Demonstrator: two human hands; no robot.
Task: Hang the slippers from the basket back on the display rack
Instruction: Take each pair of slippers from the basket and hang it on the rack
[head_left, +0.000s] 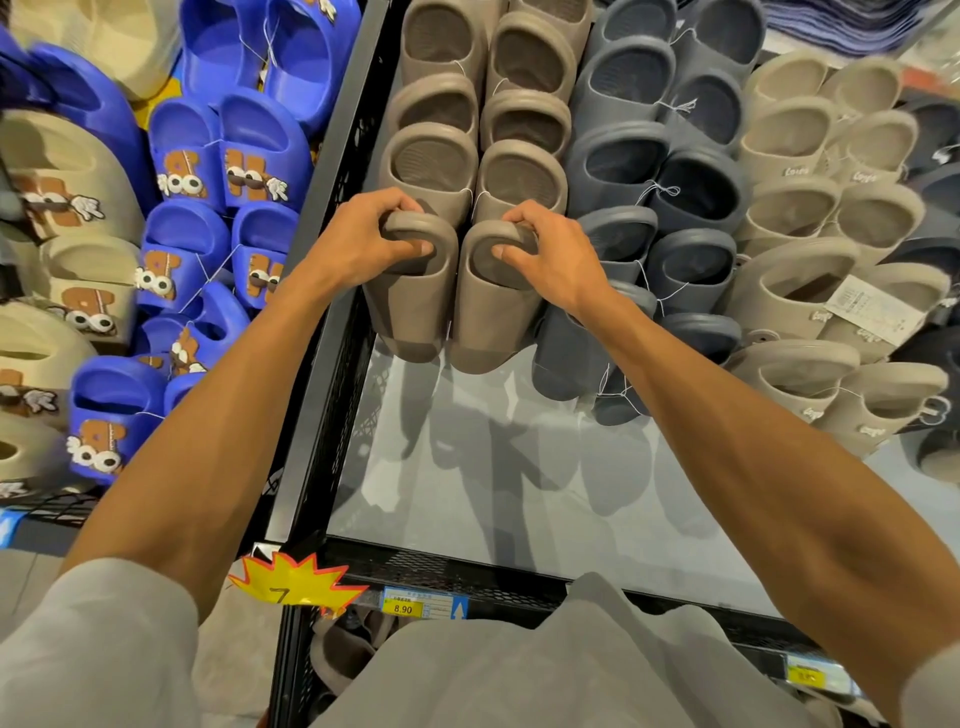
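Both grips are curled tight here. The left grip (361, 234) pinches the heel rim of one taupe moulded-foam slide slipper (415, 306), fingers over the top and thumb tucked inside. The right grip (550, 254) does the same on its twin taupe slide (496, 317). The pair sits toes-down directly under the grips, touching side by side. It's at the bottom of the column of matching taupe slides (483, 119) that runs up and away from the grips.

My take is that this is the seating step, getting the pair onto its hook. I can't see the hook or this pair's tie string (both hidden behind the slippers), so go by feel.

Tips:
- Keep both heels level so the pair hangs square like the ones just above the grips.
- Push straight back, not toward the slate-grey foam slides (691, 270) just right of the right grip. Their loose threads look snaggy.
- Watch the black mesh rack frame (332, 208) just left of the left grip.
- Ease one grip off first and check the weight holds before you let go, or the pair probably drops onto the glossy grey shelf (467, 493) below.
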